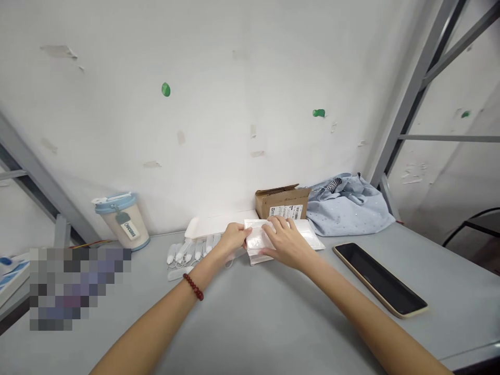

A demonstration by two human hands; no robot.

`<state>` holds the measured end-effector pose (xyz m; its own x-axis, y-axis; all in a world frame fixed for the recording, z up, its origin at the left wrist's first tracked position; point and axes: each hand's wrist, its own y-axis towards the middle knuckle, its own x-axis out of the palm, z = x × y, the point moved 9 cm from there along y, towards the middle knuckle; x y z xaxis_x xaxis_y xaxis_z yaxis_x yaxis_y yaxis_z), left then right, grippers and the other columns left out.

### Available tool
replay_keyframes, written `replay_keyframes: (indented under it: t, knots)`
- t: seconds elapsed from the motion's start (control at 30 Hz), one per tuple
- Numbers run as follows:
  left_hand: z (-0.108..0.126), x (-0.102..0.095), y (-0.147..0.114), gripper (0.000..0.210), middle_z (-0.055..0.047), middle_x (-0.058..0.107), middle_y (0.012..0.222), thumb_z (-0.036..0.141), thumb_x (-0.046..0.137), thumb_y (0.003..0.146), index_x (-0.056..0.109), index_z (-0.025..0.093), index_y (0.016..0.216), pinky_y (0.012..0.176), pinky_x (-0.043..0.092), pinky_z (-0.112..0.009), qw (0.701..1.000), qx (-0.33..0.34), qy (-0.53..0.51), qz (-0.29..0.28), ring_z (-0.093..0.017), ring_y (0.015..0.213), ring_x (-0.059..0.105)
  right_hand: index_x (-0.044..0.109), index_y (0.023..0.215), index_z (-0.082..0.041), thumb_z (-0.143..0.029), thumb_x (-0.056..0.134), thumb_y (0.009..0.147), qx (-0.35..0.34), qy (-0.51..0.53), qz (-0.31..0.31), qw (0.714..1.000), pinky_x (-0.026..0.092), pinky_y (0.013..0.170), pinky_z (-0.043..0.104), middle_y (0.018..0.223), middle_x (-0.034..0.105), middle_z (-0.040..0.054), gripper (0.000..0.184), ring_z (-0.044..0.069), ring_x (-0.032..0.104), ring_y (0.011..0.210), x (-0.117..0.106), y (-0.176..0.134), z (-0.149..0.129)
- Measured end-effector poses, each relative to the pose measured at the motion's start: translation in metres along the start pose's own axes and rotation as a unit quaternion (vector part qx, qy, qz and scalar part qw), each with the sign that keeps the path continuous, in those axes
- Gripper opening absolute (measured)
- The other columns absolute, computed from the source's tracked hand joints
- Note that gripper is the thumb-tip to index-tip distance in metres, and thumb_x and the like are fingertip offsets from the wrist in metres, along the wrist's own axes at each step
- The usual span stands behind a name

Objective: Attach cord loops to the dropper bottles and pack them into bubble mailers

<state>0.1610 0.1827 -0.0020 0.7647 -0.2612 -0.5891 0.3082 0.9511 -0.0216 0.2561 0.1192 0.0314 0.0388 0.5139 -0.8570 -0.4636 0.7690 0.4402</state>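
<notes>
A stack of clear plastic bags (255, 239) with white parts lies near the back of the grey table. My left hand (233, 238), with a dark red bead bracelet on its wrist, pinches the stack's left edge between thumb and fingers. On top of the stack lies my right hand (287, 242), its fingers spread over the shiny film. Left of my left hand are several small translucent plastic tubes (189, 252) with thin cords. Behind them rests a white flat package (203, 226). What lies under my right palm is hidden.
An open cardboard box (287, 200) stands against the wall, beside a light blue cloth bag (347, 208). A phone (380, 278) lies at the right. A cream tumbler (125, 224) with a blue lid stands at the left, near a pixelated patch. Metal frame posts rise on both sides.
</notes>
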Motion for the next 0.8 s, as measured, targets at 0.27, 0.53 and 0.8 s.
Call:
replay_keyframes:
  t: [0.27, 0.53, 0.8]
  knots:
    - [-0.011, 0.001, 0.010, 0.028, -0.008, 0.058, 0.110, 0.029, 0.053, 0.087, 0.054, 0.014, 0.111, 0.079, 0.050, -0.039, 0.969, -0.015, 0.242, 0.038, -0.019, 0.093, 0.059, 0.060, 0.097, -0.014, -0.039, 0.074, 0.070, 0.005, -0.013, -0.095, 0.995, 0.039, 0.075, 0.035, 0.094, 0.059, 0.0121, 0.039, 0.027, 0.055, 0.088, 0.028, -0.005, 0.008]
    - [-0.003, -0.033, 0.002, 0.021, -0.008, 0.059, 0.109, 0.025, 0.051, 0.088, 0.058, 0.013, 0.104, 0.086, 0.046, -0.043, 0.899, 0.058, 0.425, 0.090, -0.022, 0.104, 0.054, 0.053, 0.111, -0.014, -0.004, 0.054, 0.079, 0.003, -0.029, -0.124, 0.992, 0.040, 0.075, 0.035, 0.104, 0.057, 0.0153, 0.034, 0.028, 0.053, 0.095, 0.031, -0.007, 0.004]
    - [-0.013, -0.030, 0.011, 0.024, -0.007, 0.058, 0.111, 0.028, 0.052, 0.088, 0.056, 0.015, 0.108, 0.081, 0.049, -0.040, 0.865, 0.067, 0.492, 0.077, -0.020, 0.097, 0.058, 0.052, 0.114, -0.018, 0.003, 0.048, 0.077, 0.005, -0.013, -0.137, 0.991, 0.040, 0.075, 0.033, 0.107, 0.056, 0.0125, 0.042, 0.026, 0.050, 0.098, 0.033, -0.004, 0.013]
